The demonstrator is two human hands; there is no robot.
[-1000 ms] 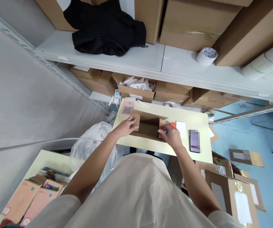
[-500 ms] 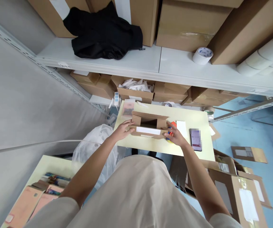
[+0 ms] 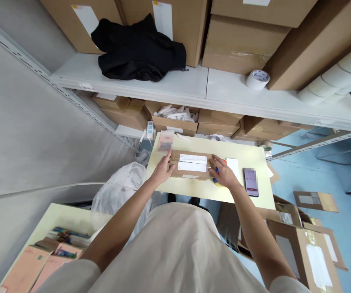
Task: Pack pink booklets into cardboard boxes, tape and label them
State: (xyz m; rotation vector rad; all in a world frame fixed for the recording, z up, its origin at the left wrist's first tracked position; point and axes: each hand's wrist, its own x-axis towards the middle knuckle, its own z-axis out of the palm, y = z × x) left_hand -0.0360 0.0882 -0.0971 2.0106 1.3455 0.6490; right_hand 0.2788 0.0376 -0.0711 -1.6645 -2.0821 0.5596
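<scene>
fingers of the left hand stand parted from the thumb against the left end of a cardboard carton, while those of the right hand rest wide on its right end, the index finger up by the far corner and the thumb near the front. whether either hand grips firmly, i cannot tell. the carton sits on the pale yellow bench, its top flaps lying flat and nearly meeting along a seam, with white labels on either side of it. a red, blue and yellow object shows partly beneath the right hand. just beyond lies a white paper, then a phone. near the far left corner is a pink packet. above, a black garment lies on a shelf.
</scene>
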